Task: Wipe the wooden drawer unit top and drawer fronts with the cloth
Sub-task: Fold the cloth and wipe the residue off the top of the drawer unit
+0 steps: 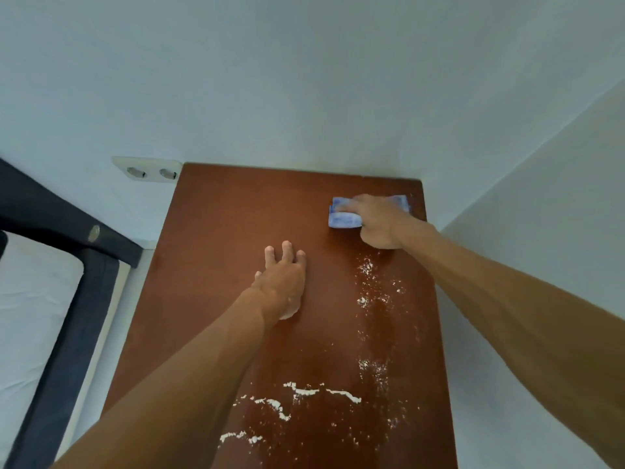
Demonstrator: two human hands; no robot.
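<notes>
A: Pressing down on the blue cloth (345,216), the right hand (378,221) has its fingers (341,207) laid flat and together across the fabric, knuckles toward the wall. It's not pinching the cloth; the palm and fingers cover its middle, and folded blue edges stick out on both sides of the hand.

B: And the left hand (282,282)?

A: Its fingers (287,253) are spread slightly apart, tips resting on the bare wood, holding nothing. The heel of the palm sits on the surface too, with a pale smear under it.

B: Where does the cloth sit on the wooden drawer unit top (216,265)?

A: At the far right corner, near the back edge where the top meets the white wall (304,79). The left hand is nearer the middle, well apart from the cloth.

B: What's on the wood?

A: White powder (321,396). A sprinkled trail runs from just below the right hand toward the near edge, and thicker clumped streaks lie across the near part, beside the left forearm. The far left of the top looks clean.

B: Any writing or labels?

A: None that I can read, on cloth or wood. A double wall socket (148,171) sits just left of the back corner, unmarked as far as I can tell.

B: And beyond?

A: A dark bed frame (67,299) with a white mattress (27,316) stands to the left. The drawer fronts are out of view.
</notes>
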